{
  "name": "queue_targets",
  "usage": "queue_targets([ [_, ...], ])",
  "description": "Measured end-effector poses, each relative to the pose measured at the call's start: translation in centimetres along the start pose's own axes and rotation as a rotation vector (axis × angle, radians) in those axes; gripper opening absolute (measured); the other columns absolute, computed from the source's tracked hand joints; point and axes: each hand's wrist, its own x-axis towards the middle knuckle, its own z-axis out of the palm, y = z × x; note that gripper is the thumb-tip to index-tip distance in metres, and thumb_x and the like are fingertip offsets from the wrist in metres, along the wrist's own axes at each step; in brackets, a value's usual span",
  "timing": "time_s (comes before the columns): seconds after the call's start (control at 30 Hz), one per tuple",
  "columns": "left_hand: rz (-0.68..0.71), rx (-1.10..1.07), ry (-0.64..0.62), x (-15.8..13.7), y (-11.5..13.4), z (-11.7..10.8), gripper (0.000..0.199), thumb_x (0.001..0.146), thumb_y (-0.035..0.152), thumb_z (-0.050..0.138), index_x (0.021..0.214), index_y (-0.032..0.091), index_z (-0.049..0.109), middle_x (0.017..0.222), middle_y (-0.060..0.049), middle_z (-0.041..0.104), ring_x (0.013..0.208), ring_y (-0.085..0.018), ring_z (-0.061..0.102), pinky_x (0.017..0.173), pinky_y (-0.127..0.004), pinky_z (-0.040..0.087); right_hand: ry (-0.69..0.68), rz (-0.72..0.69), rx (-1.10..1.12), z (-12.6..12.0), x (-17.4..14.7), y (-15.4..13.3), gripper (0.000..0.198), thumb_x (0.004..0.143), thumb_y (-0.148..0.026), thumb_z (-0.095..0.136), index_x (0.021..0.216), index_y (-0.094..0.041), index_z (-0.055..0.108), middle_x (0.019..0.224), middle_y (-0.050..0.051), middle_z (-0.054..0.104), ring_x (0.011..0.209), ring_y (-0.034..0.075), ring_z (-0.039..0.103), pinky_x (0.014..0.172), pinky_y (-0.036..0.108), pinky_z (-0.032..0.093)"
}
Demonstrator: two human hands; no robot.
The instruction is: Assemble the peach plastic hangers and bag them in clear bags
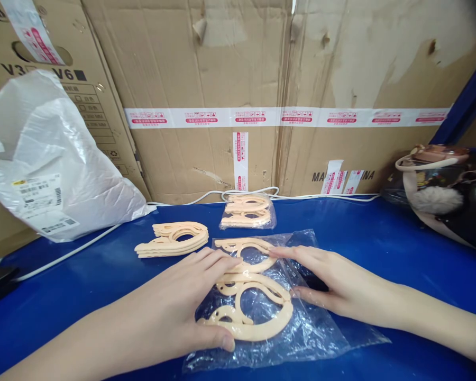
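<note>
Two stacks of cream plastic folding hangers (262, 330) lie side by side inside a clear plastic bag (321, 330) in front of me. My left hand (190, 296) rests over the left side of the bag. Its fingers touch the upper hangers and its thumb presses by the lower ones, spread well apart. At the right side, my right hand (329, 275) stretches its fingers to the upper hangers, while its thumb is by the lower ones. That hand is open too, and part of it is hidden behind the film.
Loose folding hangers (174, 241) are stacked at the left, and a bagged set (248, 211) lies at the back. A white parcel bag (59, 159) stands at the left. Cardboard (206, 69) walls the blue table (115, 275); a dark bag (464, 211) is at right.
</note>
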Motion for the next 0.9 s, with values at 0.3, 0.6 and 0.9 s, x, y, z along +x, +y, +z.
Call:
queue_targets([
  [0.3,-0.012,0.015,0.022,-0.1,0.1,0.0,0.075,0.07,0.064,0.069,0.135,0.034,0.048,0.134,-0.005,0.054,0.125,-0.035,0.046,0.099,-0.047,0.045,-0.009,0.004,0.006,-0.1,0.0,0.1,0.056,0.091,-0.033,0.056,0.143,-0.025,0.034,0.134,0.01,0.055,0.119,0.025,0.055,0.099,0.042,0.047],
  [0.6,-0.003,0.068,-0.019,0.1,0.2,-0.2,0.073,0.072,0.062,0.069,0.135,0.034,0.046,0.137,-0.005,0.051,0.126,-0.036,0.045,0.095,-0.047,0.047,-0.014,0.011,-0.006,-0.2,0.0,-0.1,0.059,0.091,-0.032,0.056,0.144,-0.028,0.033,0.126,0.009,0.059,0.116,0.025,0.057,0.096,0.042,0.048],
  [0.9,-0.018,-0.018,-0.064,-0.5,-0.2,-1.5,0.074,0.077,0.054,0.068,0.141,0.037,0.035,0.145,0.0,0.044,0.131,-0.028,0.042,0.106,-0.039,0.039,0.011,0.065,-0.18,-1.1,0.3,0.2,0.044,0.093,-0.029,0.049,0.137,-0.028,0.043,0.113,0.005,0.064,0.102,0.023,0.06,0.086,0.04,0.049],
])
